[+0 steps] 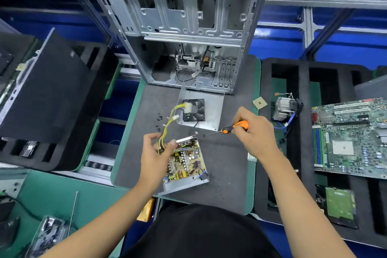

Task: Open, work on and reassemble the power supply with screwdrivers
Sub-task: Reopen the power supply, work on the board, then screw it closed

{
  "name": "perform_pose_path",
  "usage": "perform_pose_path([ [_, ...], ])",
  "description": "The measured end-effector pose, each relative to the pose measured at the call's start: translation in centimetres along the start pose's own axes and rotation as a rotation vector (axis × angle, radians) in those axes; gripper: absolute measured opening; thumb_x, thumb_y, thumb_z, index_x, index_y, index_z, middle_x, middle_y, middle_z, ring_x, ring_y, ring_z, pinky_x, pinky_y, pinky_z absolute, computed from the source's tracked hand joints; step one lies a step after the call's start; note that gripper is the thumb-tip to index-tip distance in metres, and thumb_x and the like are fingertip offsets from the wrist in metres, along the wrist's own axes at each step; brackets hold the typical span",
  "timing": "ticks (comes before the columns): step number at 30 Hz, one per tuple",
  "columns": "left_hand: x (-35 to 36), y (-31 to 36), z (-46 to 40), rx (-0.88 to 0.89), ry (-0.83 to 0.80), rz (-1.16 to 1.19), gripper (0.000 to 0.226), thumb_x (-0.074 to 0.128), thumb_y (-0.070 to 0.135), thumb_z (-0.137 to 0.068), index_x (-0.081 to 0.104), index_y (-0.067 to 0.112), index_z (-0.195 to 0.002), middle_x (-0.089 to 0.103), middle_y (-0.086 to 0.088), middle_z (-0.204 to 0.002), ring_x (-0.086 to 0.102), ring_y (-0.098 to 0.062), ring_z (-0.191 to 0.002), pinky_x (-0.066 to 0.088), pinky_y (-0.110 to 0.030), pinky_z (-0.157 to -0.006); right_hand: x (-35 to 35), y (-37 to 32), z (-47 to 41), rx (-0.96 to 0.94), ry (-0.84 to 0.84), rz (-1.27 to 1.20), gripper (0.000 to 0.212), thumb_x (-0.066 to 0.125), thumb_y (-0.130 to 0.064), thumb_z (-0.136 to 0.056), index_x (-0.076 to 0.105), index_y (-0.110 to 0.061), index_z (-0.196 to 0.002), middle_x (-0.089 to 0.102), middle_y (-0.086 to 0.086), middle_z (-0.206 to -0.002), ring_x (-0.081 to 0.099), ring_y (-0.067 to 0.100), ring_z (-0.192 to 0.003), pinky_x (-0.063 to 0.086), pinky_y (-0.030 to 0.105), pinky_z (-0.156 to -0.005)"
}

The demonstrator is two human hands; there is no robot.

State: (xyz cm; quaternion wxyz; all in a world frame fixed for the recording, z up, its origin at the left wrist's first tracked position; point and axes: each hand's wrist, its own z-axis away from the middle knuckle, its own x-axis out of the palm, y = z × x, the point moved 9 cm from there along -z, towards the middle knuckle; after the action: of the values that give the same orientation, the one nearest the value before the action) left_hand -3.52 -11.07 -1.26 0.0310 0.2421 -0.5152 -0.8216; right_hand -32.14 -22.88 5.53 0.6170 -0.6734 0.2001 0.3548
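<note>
Sheet-metal tray with bare circuit board: power supply [185,163], lid off, lying on the grey foam mat [226,174] near its front edge, below the open computer case [180,33]. Its cover plate with fan [199,112] lies apart, between supply and case.

Handling, judged: moderately heavy for its bulk; tray stiff with possibly sharp folded edges; board and upright components fragile. Best held by the tray walls, never by components. Wire bundle [167,130], yellow with white plugs, is limp and will trail or snag.

Left hand [156,153]: reaches in from the lower left, fingers curled, thumb and fingers pinching the wire bundle at the supply's far left corner.

Right hand [254,132]: raised over the mat, well right of the supply, fist wrapped round the orange handle of a screwdriver [232,128]; shaft points left, tip near a small dark screw [204,135] on the mat.

Loose screws [159,119]: scattered left of the fan.
</note>
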Motion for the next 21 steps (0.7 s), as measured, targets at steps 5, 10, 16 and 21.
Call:
perform_pose_path([
  [5, -2.1, 0.5, 0.0, 0.056, 0.333, -0.301, 0.098, 0.092, 0.034, -0.073, 0.03, 0.027, -0.148, 0.053, 0.01, -0.116, 0.04, -0.019, -0.109, 0.033, -0.051, -0.101, 3.0, -1.6, -0.3, -0.073, -0.117, 0.136, 0.007, 0.046, -0.032, -0.076, 0.045, -0.03, -0.083, 0.047, -0.007, -0.054, 0.046, 0.021, -0.061, 0.032, 0.032, -0.055],
  [10, 0.4, 5.6, 0.3, 0.801, 0.129, -0.63, 0.09, 0.082, -0.01, -0.077, 0.037, 0.016, -0.15, 0.027, -0.013, -0.147, 0.032, -0.034, -0.14, 0.034, -0.053, -0.118, 5.0, -2.1, -1.0, -0.106, -0.165, 0.193, 0.009, 0.043, -0.033, -0.076, 0.048, -0.027, -0.082, 0.042, -0.01, -0.052, 0.048, 0.025, -0.063, 0.03, 0.031, -0.055],
  [16, 4.9, 4.6, -0.6, 0.924, -0.651, -0.993, 0.076, 0.063, -0.009, -0.081, 0.051, 0.04, -0.138, 0.043, 0.019, -0.144, 0.047, -0.007, -0.125, 0.05, -0.029, -0.094, 6.3, -2.0, -1.9, -0.133, -0.177, 0.235, 0.009, 0.045, -0.034, -0.077, 0.045, -0.027, -0.082, 0.037, -0.012, -0.049, 0.046, 0.026, -0.059, 0.017, 0.025, -0.051],
  [21, 3.6, 4.3, -1.5, 0.762, -0.642, -0.911, 0.061, 0.059, -0.009, -0.084, 0.061, 0.03, -0.13, 0.042, 0.016, -0.143, 0.048, -0.001, -0.093, 0.042, -0.02, -0.073, 7.0, -2.1, -2.2, -0.154, -0.182, 0.232, 0.009, 0.04, -0.038, -0.077, 0.04, -0.03, -0.081, 0.035, -0.014, -0.049, 0.043, 0.023, -0.057, 0.015, 0.023, -0.052],
])
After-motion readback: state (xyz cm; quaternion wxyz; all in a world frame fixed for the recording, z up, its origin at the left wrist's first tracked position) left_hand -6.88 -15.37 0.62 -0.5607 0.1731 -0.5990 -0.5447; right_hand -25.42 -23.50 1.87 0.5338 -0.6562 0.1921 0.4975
